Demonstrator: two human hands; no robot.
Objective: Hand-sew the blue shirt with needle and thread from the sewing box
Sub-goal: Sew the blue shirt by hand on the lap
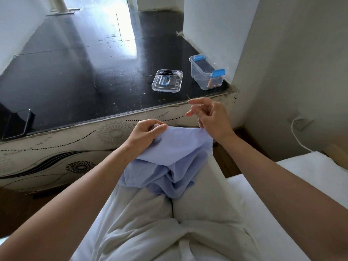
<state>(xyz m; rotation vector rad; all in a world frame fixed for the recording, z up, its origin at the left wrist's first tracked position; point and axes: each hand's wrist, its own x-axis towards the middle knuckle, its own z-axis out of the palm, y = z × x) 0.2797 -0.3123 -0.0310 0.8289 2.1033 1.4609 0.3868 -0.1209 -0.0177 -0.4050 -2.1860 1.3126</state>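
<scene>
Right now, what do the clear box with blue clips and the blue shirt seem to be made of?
Clear box with blue clips: likely hard, glossy plastic; see-through walls, shiny rim.
Light blue shirt: apparently thin woven cloth, matte; it folds softly.

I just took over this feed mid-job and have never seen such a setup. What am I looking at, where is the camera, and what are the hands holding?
There is no machine here: a person works with two bare hands. The single picture comes from a camera on the person's head, looking forward and down, so both arms reach in from the bottom. The left hand pinches the upper edge of the blue shirt, which lies bunched on the lap. The right hand holds a thin needle up between its fingertips. The thread is too fine to see. Beyond, on the dark surface, stands the clear sewing box with blue clips. Beside it lies a clear tray, with scissors and a white spool at its far edge. A phone lies far left.
</scene>
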